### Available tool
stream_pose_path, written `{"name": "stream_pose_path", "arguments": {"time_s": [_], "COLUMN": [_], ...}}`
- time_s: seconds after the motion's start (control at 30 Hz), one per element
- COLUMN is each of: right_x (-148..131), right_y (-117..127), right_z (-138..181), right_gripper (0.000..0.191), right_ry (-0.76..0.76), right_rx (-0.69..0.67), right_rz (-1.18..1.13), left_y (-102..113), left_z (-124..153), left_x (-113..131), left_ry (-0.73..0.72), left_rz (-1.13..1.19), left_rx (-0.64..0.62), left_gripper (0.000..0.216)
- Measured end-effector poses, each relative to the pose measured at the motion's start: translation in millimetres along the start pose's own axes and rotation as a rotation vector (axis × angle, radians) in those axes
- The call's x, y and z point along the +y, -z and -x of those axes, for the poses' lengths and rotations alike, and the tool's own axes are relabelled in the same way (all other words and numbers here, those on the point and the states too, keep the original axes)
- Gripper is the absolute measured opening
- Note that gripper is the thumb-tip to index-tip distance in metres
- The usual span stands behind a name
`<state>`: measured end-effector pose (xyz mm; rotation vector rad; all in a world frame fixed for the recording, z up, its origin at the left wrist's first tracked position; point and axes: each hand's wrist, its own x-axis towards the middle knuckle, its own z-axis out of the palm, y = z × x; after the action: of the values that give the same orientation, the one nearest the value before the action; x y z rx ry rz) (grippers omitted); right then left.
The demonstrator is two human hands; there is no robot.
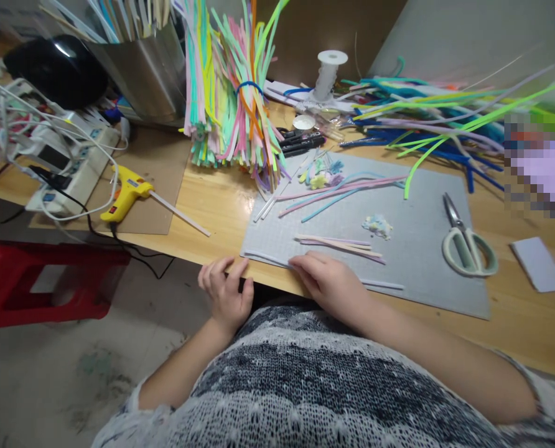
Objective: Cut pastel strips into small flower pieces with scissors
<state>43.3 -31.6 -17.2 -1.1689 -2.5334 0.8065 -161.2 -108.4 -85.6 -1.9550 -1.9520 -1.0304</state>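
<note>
My right hand is at the near edge of a grey mat, its fingertips closed on a pale lavender pipe cleaner. One end of that stem points left along the mat's edge; a similar pale length shows right of the wrist, and I cannot tell if it is the same piece. My left hand rests by the table's front edge with its fingers loosely bent and apart, holding nothing. Just beyond the right hand lies a small bundle of cream and purple pipe cleaners. Pink and blue pipe cleaners lie farther back.
Scissors lie on the mat's right side, beside a white card. Left are a yellow glue gun and a corded power strip. Upright pipe cleaner bundles and a spool stand behind. A red stool is below.
</note>
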Motion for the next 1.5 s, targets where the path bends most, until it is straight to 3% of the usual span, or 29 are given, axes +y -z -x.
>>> {"name": "stream_pose_path", "arguments": {"time_s": [0.27, 1.07, 1.5], "right_x": [3, 11, 9], "right_y": [-1, 7, 8], "right_z": [1, 5, 4], "right_gripper": [0.024, 0.017, 0.019], "right_ry": [0.019, -0.038, -0.022], "right_rx": [0.01, 0.034, 0.036], "right_rz": [0.012, -0.042, 0.068], "left_y": [4, 0, -1], "left_z": [-8, -5, -6], "left_x": [8, 5, 5], "left_ry": [0.016, 0.029, 0.002], "left_rz": [-0.13, -0.105, -0.121], "left_rx": [-0.137, -0.108, -0.092], "left_gripper": [0.046, 0.046, 0.047]}}
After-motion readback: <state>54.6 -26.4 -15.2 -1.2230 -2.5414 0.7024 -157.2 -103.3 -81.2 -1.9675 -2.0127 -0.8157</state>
